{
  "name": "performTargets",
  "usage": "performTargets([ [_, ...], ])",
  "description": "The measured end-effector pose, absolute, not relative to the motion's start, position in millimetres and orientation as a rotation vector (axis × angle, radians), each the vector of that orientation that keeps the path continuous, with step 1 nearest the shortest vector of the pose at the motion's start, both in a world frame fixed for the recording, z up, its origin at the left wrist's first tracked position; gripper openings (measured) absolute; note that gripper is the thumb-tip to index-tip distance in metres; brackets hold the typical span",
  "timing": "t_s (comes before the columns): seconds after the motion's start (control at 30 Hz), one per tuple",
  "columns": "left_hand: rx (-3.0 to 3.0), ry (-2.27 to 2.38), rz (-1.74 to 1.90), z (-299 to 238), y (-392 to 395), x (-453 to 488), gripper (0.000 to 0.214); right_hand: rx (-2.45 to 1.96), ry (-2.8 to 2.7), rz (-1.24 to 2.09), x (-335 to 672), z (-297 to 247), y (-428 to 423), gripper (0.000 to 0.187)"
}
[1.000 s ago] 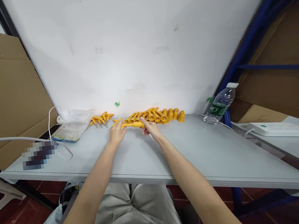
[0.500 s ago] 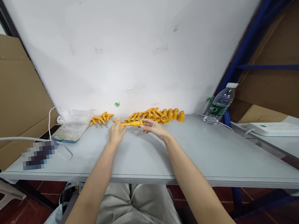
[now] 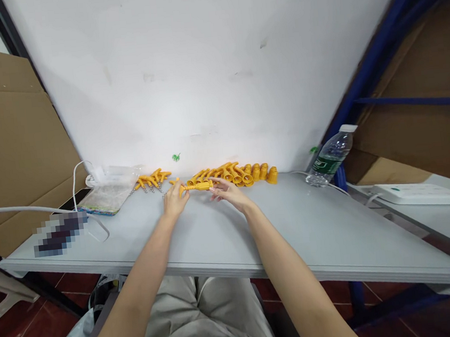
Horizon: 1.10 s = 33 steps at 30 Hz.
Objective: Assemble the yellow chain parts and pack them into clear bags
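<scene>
A slender yellow plastic piece (image 3: 200, 185), with a thin ribbed stem on the left and a wider cylinder on the right, is held level between both hands just above the table. My left hand (image 3: 175, 198) is closed around its left end. The fingertips of my right hand (image 3: 227, 191) pinch the right end of the cylinder. Behind the hands lies a row of yellow cup-ended pieces (image 3: 229, 173), their open mouths facing me. To the left are several branched yellow handles (image 3: 156, 178) with metal spirals or chains hanging off them; which of these I cannot tell.
Yellow caps (image 3: 273, 174) stand at the row's right end. A water bottle (image 3: 331, 156) leans farther right, near a white power strip (image 3: 418, 194). On the left are a clear plastic bag (image 3: 110, 191), white cables (image 3: 20, 210) and a cardboard box (image 3: 8, 137). A white wall backs the table (image 3: 296, 236).
Both hands keep hold of the yellow piece in nearly the same place. The right hand's fingers have shifted slightly left along the cylinder.
</scene>
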<state>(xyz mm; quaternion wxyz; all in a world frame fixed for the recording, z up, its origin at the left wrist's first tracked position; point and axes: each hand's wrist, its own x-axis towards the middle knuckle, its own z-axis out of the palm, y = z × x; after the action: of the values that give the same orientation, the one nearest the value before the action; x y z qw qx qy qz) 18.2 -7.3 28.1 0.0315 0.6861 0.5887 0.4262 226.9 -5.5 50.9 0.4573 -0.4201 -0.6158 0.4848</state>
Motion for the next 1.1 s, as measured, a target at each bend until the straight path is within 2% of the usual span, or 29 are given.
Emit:
performTargets([
  [0.23, 2.150, 1.782, 1.328, 26.5, -7.7, 18.5, 0.019, -0.966, -1.487, 1.152, 219.6, 49.1, -4.4, 0.051],
  [0.43, 2.169, 1.784, 1.293, 26.7, -9.2, 20.4, 0.022, -1.148, -1.372, 1.150, 209.8, 48.3, -5.9, 0.058],
  [0.63, 2.153, 1.791, 1.308, 27.4, -8.1, 19.2, 0.021, -1.092, -1.472, 1.259, 223.5, 58.4, -12.7, 0.041],
  [0.73, 2.158, 1.786, 1.288, 28.3, -8.6, 19.1, 0.020, -1.006, -1.509, 1.254, 227.3, 58.7, -12.7, 0.051],
  [1.1, 2.214, 1.780, 1.306, 25.7, -9.1, 22.6, 0.022, -1.189, -1.303, 1.196, 204.8, 52.8, -10.4, 0.051],
])
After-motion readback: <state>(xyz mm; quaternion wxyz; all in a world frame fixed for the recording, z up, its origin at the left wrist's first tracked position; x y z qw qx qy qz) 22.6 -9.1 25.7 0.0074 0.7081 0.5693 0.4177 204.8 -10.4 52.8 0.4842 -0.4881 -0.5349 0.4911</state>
